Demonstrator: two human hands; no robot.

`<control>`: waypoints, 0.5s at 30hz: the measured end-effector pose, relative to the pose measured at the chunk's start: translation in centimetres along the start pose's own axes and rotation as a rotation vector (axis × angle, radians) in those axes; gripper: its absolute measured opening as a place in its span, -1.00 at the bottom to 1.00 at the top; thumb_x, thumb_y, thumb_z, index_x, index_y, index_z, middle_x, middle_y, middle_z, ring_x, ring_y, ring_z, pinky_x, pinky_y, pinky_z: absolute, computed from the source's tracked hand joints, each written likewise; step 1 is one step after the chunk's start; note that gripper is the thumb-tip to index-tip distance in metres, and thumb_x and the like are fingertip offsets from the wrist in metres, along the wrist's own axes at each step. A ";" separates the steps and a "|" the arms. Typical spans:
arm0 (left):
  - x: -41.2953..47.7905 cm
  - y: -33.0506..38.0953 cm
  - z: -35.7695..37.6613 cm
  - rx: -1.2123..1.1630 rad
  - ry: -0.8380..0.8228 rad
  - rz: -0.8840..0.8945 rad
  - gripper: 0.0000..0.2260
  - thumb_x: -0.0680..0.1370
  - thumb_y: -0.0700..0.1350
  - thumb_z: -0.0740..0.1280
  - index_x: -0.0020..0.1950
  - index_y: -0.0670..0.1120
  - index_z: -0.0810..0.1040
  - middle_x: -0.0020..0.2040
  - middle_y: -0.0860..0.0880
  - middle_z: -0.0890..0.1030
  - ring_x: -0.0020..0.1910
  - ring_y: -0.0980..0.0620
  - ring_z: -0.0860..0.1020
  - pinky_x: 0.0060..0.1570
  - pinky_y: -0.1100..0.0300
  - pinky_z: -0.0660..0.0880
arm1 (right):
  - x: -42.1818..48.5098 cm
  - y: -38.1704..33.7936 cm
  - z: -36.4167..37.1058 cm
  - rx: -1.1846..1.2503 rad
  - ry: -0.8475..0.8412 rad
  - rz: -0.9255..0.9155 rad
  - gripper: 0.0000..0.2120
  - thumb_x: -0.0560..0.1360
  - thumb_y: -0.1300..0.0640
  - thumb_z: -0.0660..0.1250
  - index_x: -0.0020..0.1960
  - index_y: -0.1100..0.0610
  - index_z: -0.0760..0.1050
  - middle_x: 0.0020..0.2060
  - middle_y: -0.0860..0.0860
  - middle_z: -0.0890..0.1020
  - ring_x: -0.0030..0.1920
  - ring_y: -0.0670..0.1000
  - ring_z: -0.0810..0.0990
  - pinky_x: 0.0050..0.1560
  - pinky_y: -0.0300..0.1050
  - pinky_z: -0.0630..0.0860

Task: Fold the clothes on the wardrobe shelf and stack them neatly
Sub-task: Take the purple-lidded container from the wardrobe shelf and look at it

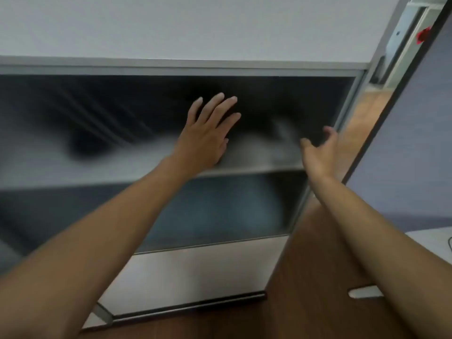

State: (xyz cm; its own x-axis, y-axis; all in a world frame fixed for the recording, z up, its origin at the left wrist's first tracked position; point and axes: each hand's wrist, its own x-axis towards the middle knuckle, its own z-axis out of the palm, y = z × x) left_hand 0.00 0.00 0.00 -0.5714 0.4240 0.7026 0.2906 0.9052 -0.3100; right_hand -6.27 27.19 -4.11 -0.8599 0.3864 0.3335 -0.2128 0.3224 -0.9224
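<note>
I judge this the very start of the job: both arms reach into the wardrobe with nothing grasped. My left grip [210,135] is released, fingers splayed above the shelf [73,171]. My right grip [320,150] is loosely curled and empty. The clothes [266,145] are a pale heap (badly blurred) on the shelf between the two. Next I'd need to draw one garment free. There is wooden floor [318,265] below and the wardrobe door [403,155] at right.
</note>
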 end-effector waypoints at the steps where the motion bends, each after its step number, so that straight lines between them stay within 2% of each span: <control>1: 1.1 0.1 0.3 0.087 -0.052 0.029 -0.39 0.50 -0.01 0.37 0.53 -0.04 0.29 0.59 -0.12 0.21 0.58 -0.17 0.13 0.50 -0.25 0.08 | 1.4 -0.2 -0.3 0.029 0.071 0.055 -0.39 0.49 0.14 0.39 0.48 0.10 0.24 0.43 0.10 0.35 0.40 0.09 0.39 0.45 -0.01 0.33; 4: 3.0 -0.3 1.4 0.199 -0.207 0.013 -0.18 0.50 0.12 0.41 0.62 0.01 0.03 0.64 -0.11 0.03 0.61 -0.17 -0.01 0.50 -0.29 -0.03 | 4.8 -0.5 -1.5 0.041 0.177 0.201 -0.30 0.49 0.10 0.38 0.55 0.06 0.15 0.50 0.10 0.28 0.46 0.15 0.32 0.47 0.13 0.31; 7: 3.0 -1.0 3.0 0.260 -0.268 -0.020 0.00 0.44 0.17 0.48 0.63 0.03 -0.16 0.65 -0.07 -0.12 0.62 -0.15 -0.13 0.51 -0.25 -0.15 | 7.2 1.6 -2.3 0.015 0.101 0.218 -0.26 0.50 0.10 0.37 0.58 0.07 0.09 0.54 0.09 0.22 0.51 0.17 0.24 0.51 0.11 0.25; 9: 2.8 -1.9 3.3 0.284 -0.289 -0.014 0.11 0.38 0.18 0.53 0.62 0.06 -0.24 0.64 -0.03 -0.19 0.61 -0.13 -0.18 0.51 -0.20 -0.22 | 8.2 2.2 -2.0 0.065 0.028 0.214 -0.25 0.50 0.11 0.37 0.58 0.04 0.09 0.53 0.08 0.22 0.49 0.18 0.26 0.49 0.13 0.27; 11: 2.9 -2.3 3.2 0.293 -0.327 -0.034 0.15 0.35 0.17 0.55 0.61 0.09 -0.27 0.63 0.01 -0.23 0.60 -0.10 -0.22 0.50 -0.16 -0.29 | 8.6 2.5 -1.2 0.085 0.052 0.198 -0.24 0.47 0.13 0.37 0.57 0.03 0.10 0.51 0.10 0.24 0.47 0.19 0.28 0.47 0.15 0.30; 15: 2.6 -2.4 3.4 0.292 -0.363 -0.071 0.13 0.40 0.17 0.51 0.57 0.13 -0.36 0.56 0.07 -0.39 0.55 -0.04 -0.38 0.43 -0.11 -0.47 | 8.3 3.2 -0.3 0.103 0.154 0.160 -0.29 0.40 0.15 0.36 0.50 -0.04 0.20 0.41 0.08 0.31 0.39 0.17 0.34 0.38 0.05 0.36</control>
State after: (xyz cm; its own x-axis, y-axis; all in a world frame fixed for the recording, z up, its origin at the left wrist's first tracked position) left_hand -4.79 -1.01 0.36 -0.8289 0.2959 0.4748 0.0430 0.8799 -0.4733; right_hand -13.95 31.71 -4.25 -0.8070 0.5555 0.2003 -0.1327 0.1598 -0.9782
